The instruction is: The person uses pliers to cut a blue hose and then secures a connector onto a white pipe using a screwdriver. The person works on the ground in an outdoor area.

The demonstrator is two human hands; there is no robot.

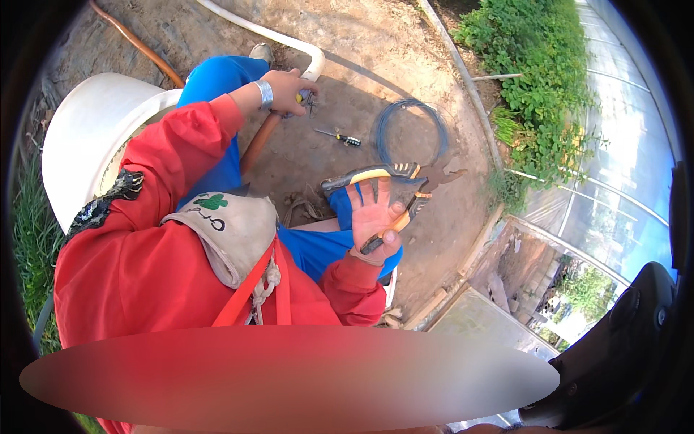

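Observation:
My left hand [288,92], a silver band at its wrist, is closed at the end of a bent white pipe [312,54], just above an orange-brown pipe [260,143]. A small yellow and dark piece [301,97] shows at its fingers; most of it is hidden. Palm up, with several fingers stretched out, my right hand [372,219] holds orange-and-black-handled pliers [405,217] by the thumb. The pliers' dark jaws point away to the right. On the soil between the hands lies a screwdriver [340,137] with a yellow-and-black handle.
A coil of blue-grey line [412,130] rests on the soil beyond my yellow-and-black shoe [372,173]. At left stands a white bucket [97,137]. Green plants [524,94] and clear plastic sheeting [625,123] line the right side. A beige cap [224,231] hangs before my chest.

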